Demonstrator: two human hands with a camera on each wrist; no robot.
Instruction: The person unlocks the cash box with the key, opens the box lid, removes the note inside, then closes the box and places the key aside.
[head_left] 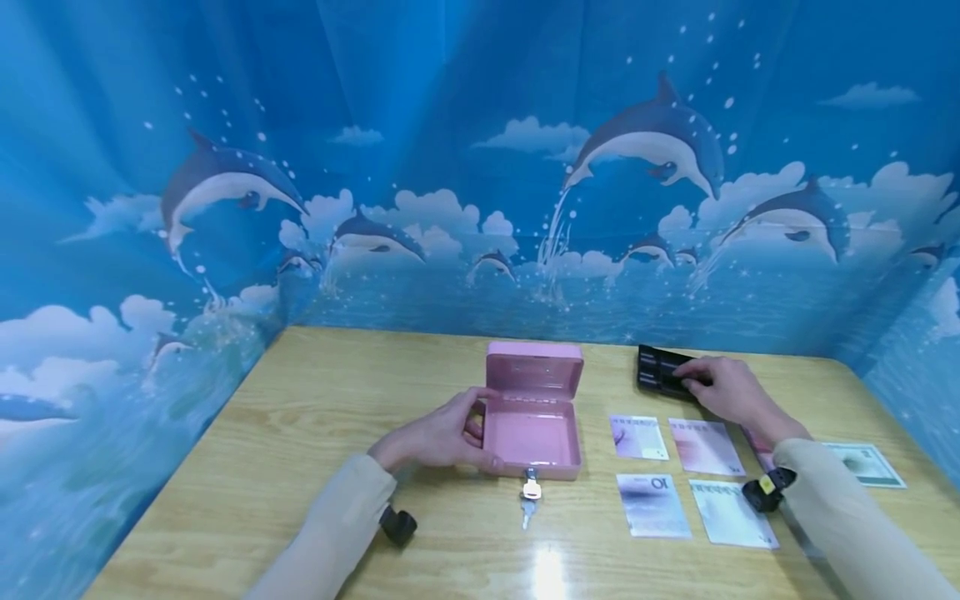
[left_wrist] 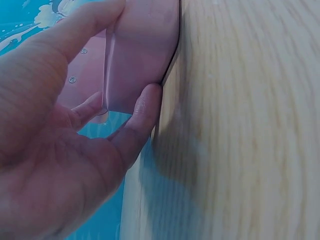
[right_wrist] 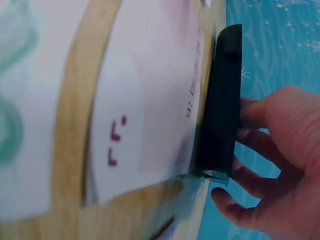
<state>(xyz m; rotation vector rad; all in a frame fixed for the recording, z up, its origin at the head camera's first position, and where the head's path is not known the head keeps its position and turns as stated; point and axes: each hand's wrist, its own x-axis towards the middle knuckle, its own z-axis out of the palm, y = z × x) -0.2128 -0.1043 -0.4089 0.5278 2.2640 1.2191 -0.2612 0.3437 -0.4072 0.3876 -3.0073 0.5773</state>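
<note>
A pink metal cash box [head_left: 555, 472] stands on the table with its lid [head_left: 534, 373] raised. My left hand [head_left: 446, 429] grips the box at its left side, thumb at the front corner and a finger up by the hinge. Keys [head_left: 531, 490] hang from the lock at the front. At the back right lies a black compartment tray [head_left: 649, 371]. Fingers of my right hand [head_left: 729, 392] reach onto the tray from above. In the right wrist view the fingertips disappear behind the tray [right_wrist: 220, 110], so anything pinched there is hidden.
Banknotes lie in rows right of the box, among them a purple note [head_left: 639, 437], a pinkish note [head_left: 707, 446], a blue-grey note [head_left: 652, 506] and a pale note [head_left: 735, 514]. A green note [head_left: 866, 465] is farther right. A dolphin curtain [head_left: 450, 292] hangs behind the table.
</note>
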